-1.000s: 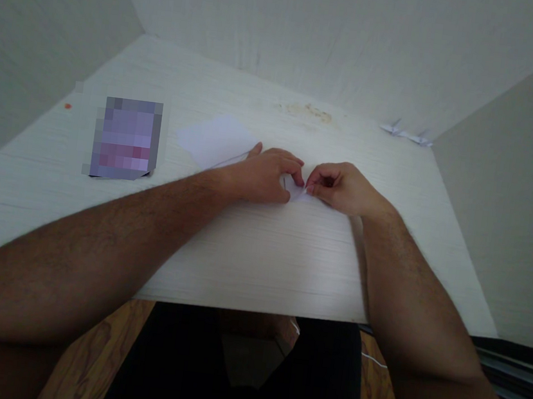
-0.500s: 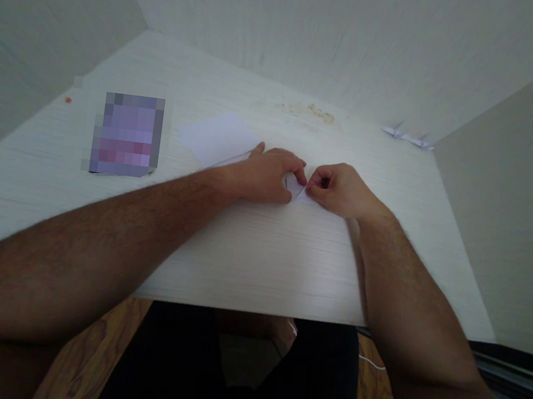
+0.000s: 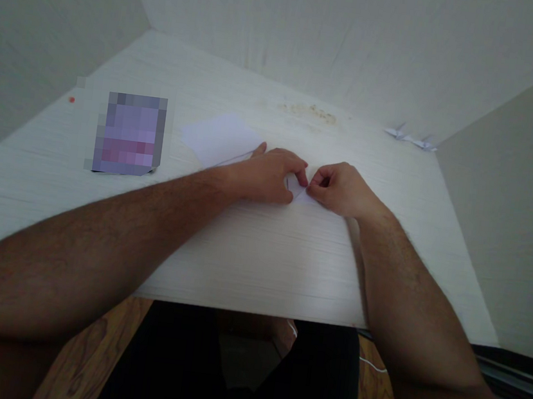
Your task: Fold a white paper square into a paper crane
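Note:
A small piece of folded white paper (image 3: 298,193) lies on the table between my two hands, partly covered by them. My left hand (image 3: 272,175) rests over its left part, with curved thumb and index finger holding it against the tabletop. At the paper's right side, the thumb and index finger of my right hand (image 3: 340,188) are pinched together on its edge. Beyond my left wrist lie flat white paper sheets (image 3: 223,135), touched or partly overlapped by that hand's outer side.
The white table (image 3: 259,257) meets walls at the back and sides. Two folded paper cranes (image 3: 423,144) sit at the back right corner. A blurred purple item (image 3: 131,134) lies at the left, with a small red bit (image 3: 71,100) beside it. Brownish stains mark the back.
Both hands keep nearly the same pose on the folded paper. Only a slight shift of the whole view shows.

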### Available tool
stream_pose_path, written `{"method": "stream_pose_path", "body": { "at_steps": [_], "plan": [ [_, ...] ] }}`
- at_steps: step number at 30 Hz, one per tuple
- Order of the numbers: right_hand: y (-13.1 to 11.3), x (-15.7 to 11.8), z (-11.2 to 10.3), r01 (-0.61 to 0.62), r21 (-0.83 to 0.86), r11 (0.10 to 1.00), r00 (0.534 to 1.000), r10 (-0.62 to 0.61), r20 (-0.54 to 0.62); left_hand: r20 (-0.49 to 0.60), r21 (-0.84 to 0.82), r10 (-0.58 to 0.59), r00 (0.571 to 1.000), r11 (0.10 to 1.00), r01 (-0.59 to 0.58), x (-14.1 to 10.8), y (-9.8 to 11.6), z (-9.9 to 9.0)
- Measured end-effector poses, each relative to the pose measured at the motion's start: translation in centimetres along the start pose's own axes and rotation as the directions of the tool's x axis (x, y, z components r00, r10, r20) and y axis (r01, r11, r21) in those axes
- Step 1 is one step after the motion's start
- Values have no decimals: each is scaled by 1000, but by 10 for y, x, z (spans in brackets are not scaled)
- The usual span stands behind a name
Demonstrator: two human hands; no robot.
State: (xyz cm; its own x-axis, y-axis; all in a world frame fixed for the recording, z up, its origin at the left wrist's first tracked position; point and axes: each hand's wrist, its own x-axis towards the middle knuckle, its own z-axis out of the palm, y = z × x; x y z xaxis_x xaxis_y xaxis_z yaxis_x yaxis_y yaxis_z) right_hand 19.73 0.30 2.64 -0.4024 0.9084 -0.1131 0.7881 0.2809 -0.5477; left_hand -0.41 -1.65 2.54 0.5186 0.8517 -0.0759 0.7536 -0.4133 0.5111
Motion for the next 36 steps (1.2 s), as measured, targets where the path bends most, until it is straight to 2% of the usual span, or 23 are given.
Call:
{"method": "stream_pose_path", "body": {
  "at_steps": [10, 27, 36],
  "plan": [
    [-2, 2, -4, 41, -98, 994, 998, -37, 46, -8, -17, 9, 1000, 1000, -10, 0, -2, 1],
    [-8, 4, -4, -33, -96, 995, 998, 38, 47, -4, -6, 26, 1000, 1000, -26, 0, -2, 0],
    [-10, 5, -5, -18, -144, 989, 998, 26, 55, -9, -9, 18, 1000, 1000, -18, 1, -3, 1]
  ]
}}
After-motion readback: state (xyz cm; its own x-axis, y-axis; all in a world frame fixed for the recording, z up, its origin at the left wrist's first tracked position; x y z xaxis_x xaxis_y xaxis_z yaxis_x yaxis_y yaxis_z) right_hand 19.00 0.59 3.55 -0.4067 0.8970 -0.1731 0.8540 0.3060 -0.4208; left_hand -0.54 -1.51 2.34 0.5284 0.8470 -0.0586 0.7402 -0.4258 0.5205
